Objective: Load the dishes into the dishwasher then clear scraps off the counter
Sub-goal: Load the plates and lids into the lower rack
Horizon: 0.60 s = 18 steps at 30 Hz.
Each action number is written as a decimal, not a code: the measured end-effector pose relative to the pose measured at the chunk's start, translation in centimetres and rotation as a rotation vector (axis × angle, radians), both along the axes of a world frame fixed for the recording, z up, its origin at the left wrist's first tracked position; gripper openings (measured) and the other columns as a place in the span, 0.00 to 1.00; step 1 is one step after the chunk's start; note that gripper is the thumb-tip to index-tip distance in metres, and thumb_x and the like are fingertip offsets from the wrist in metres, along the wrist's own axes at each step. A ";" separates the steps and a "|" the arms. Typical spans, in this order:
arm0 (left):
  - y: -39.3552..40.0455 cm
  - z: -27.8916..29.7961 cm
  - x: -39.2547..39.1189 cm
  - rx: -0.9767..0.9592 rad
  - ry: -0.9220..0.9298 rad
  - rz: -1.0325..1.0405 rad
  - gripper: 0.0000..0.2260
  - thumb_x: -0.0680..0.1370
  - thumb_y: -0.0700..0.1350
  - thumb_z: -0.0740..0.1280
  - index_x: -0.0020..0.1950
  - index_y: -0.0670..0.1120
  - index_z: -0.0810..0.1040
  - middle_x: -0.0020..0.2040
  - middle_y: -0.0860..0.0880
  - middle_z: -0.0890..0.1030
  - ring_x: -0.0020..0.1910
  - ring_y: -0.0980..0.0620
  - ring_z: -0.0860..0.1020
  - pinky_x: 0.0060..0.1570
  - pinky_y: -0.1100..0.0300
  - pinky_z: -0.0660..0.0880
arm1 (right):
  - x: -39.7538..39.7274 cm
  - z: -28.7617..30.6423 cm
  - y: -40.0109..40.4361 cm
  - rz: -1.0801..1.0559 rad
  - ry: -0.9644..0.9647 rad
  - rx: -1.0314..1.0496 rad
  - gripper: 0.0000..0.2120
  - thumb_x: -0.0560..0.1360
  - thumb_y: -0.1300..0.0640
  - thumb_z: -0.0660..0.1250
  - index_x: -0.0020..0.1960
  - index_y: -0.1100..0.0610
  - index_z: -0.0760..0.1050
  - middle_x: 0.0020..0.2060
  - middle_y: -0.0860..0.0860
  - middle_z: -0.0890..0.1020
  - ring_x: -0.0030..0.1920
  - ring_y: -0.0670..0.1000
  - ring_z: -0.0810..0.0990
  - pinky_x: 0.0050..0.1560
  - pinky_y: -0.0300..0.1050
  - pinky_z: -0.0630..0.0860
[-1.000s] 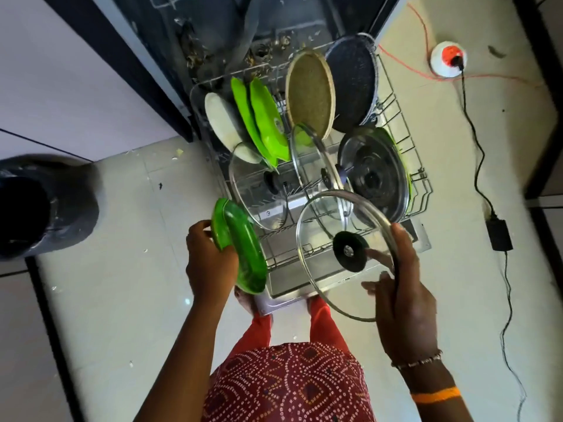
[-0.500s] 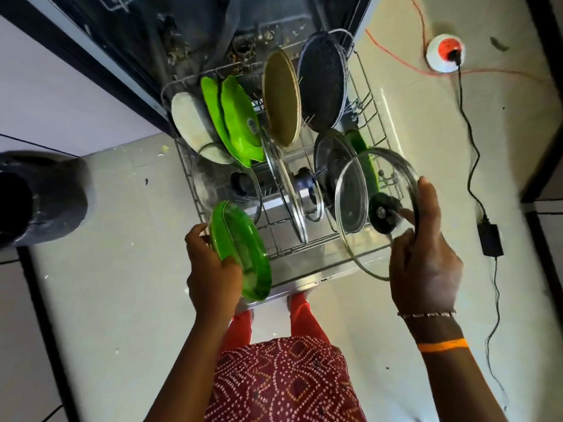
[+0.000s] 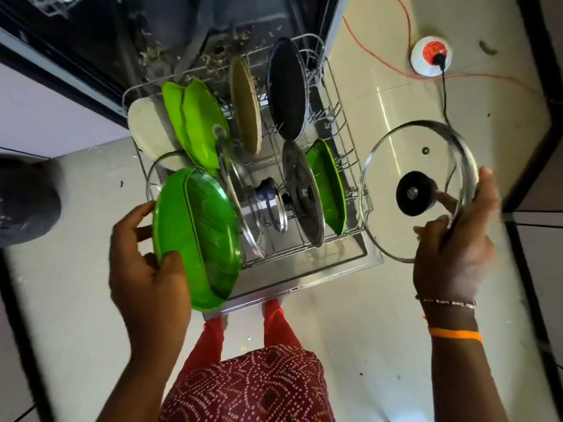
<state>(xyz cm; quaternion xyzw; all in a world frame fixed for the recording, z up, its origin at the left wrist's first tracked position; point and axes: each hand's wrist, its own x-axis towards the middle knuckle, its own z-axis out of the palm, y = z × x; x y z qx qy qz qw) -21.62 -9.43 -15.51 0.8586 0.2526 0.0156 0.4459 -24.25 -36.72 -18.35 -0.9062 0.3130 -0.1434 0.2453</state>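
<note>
While the left hand (image 3: 146,269) grips an oval, glossy green plate (image 3: 198,239) on edge, long axis toward the rack (image 3: 344,141), the right hand (image 3: 454,248) pinches a round glass lid (image 3: 417,166) by its rim.

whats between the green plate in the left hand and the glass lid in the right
In the head view, the pulled-out dishwasher rack lies between the green plate and the glass lid, with lids and another green plate standing in it.

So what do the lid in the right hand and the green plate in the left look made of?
Lid: clear glass, the floor shows through it; shiny metal rim, matte black knob, probably plastic. Green plate: glossy, slightly translucent, most likely plastic. Right hand grips the lid's rim; left hand holds the plate's edge.
</note>
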 end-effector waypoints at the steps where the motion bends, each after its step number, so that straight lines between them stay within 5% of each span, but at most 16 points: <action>1: -0.3 0.3 0.2 -0.007 -0.021 -0.012 0.29 0.64 0.35 0.57 0.59 0.61 0.71 0.51 0.60 0.75 0.35 0.66 0.75 0.36 0.61 0.74 | 0.3 -0.6 -0.7 0.005 0.036 -0.033 0.31 0.71 0.65 0.53 0.71 0.48 0.52 0.43 0.60 0.83 0.32 0.64 0.79 0.35 0.52 0.77; 3: -1.0 0.4 0.6 0.009 -0.053 -0.050 0.30 0.64 0.35 0.58 0.60 0.61 0.70 0.56 0.57 0.76 0.44 0.60 0.77 0.41 0.50 0.78 | 1.4 -2.1 -1.9 0.023 0.112 -0.108 0.28 0.72 0.64 0.56 0.72 0.53 0.57 0.35 0.64 0.81 0.31 0.66 0.77 0.33 0.46 0.70; 6: -1.5 0.4 0.9 0.047 -0.064 -0.140 0.30 0.64 0.37 0.57 0.64 0.58 0.69 0.63 0.51 0.74 0.57 0.47 0.77 0.47 0.40 0.76 | 3.5 -4.8 -2.6 0.023 0.257 -0.091 0.24 0.77 0.53 0.54 0.71 0.58 0.62 0.39 0.67 0.81 0.37 0.69 0.78 0.35 0.53 0.71; 11: -4.2 0.1 1.7 0.106 -0.019 -0.245 0.31 0.64 0.39 0.56 0.66 0.57 0.69 0.62 0.50 0.75 0.43 0.39 0.76 0.41 0.41 0.76 | 5.7 -10.0 -3.3 0.154 0.463 -0.078 0.22 0.79 0.60 0.56 0.73 0.57 0.59 0.47 0.64 0.81 0.44 0.67 0.79 0.41 0.55 0.73; 18: -7.5 -1.6 2.6 0.187 -0.006 -0.208 0.31 0.64 0.35 0.57 0.65 0.54 0.70 0.62 0.55 0.73 0.48 0.44 0.75 0.43 0.46 0.74 | 7.9 -13.7 -3.3 0.261 0.603 -0.016 0.25 0.78 0.60 0.55 0.74 0.56 0.55 0.53 0.61 0.80 0.50 0.66 0.78 0.45 0.53 0.73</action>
